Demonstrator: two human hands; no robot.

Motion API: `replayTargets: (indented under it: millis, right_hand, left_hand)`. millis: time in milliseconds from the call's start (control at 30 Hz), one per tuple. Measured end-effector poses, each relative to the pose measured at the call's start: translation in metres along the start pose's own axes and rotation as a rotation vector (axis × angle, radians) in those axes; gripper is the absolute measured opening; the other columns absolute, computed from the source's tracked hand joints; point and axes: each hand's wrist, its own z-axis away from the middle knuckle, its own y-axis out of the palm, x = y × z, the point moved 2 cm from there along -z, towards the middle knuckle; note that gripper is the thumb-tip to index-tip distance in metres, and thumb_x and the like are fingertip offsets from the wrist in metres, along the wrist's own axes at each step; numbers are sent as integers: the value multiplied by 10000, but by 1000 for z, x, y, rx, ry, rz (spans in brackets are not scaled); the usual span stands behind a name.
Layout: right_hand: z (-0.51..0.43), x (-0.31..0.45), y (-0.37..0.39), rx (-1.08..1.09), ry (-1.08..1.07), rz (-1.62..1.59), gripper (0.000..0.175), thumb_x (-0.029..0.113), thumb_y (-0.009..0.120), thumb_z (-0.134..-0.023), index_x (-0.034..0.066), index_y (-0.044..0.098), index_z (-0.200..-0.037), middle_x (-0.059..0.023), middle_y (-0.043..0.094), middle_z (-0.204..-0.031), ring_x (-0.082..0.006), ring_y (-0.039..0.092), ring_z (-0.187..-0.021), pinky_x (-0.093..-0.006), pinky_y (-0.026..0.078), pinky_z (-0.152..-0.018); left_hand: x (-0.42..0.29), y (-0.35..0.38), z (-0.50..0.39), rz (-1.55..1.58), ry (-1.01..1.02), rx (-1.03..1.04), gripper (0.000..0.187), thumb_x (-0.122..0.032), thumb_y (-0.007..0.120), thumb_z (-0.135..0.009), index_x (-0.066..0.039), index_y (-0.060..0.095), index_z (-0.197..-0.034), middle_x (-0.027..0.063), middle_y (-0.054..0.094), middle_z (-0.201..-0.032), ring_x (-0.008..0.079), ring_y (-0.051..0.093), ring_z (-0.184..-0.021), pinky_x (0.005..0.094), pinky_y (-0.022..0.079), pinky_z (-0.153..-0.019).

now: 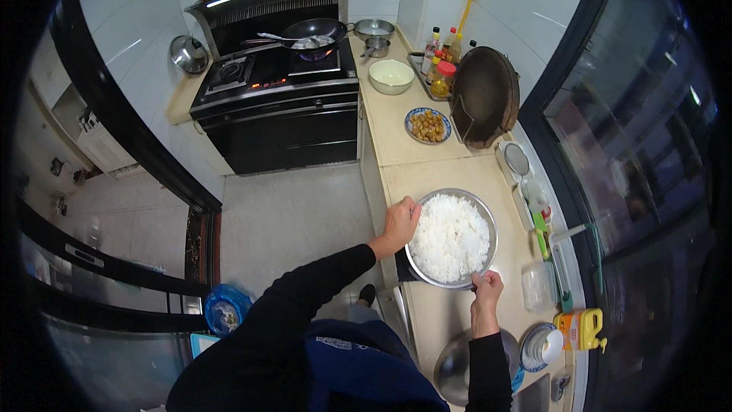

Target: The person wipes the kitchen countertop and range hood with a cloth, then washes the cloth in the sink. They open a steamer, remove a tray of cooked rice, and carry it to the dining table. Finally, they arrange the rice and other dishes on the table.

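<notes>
A round metal bowl (493, 219) full of cooked white rice (450, 235) is held over the counter in front of me. My left hand (402, 223) grips its left rim, fingers curled over the edge. At the near right rim, my right hand (486, 297) pinches the metal between thumb and fingers. Whether the bowl rests on the worktop or hangs just above it I cannot tell. Behind my right forearm a larger metal basin (457, 363) stands on the counter, partly hidden by the sleeve.
A wok (320, 29) with a spatula sits over a lit burner of the gas stove (274, 77). On the worktop (423, 177) are a pale green bowl (392, 76), a plate of browned chunks (428, 125), sauce bottles (440, 49), a chopping board (486, 97) and a yellow jug (579, 329).
</notes>
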Motion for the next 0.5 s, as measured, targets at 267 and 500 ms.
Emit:
replayTargets:
  millis: [267, 500]
  right_hand:
    - [-122, -33, 51, 27, 17, 223, 256, -131, 635, -707, 75, 487, -742, 40, 482, -650, -57, 422, -572, -213, 341, -531]
    - [-184, -46, 81, -38, 25, 385, 243, -113, 657, -669, 60, 504, -746, 14, 516, -655, -79, 463, -582, -227, 373, -538]
  left_hand:
    - [77, 59, -82, -54, -38, 19, 212, -174, 610, -858, -18, 503, -762, 188, 580, -645, 396, 576, -604, 469, 438, -539]
    - [118, 89, -127, -113, -69, 23, 212, -206, 601, -860, -39, 507, -768, 189, 577, -658, 399, 568, -616, 478, 442, -560]
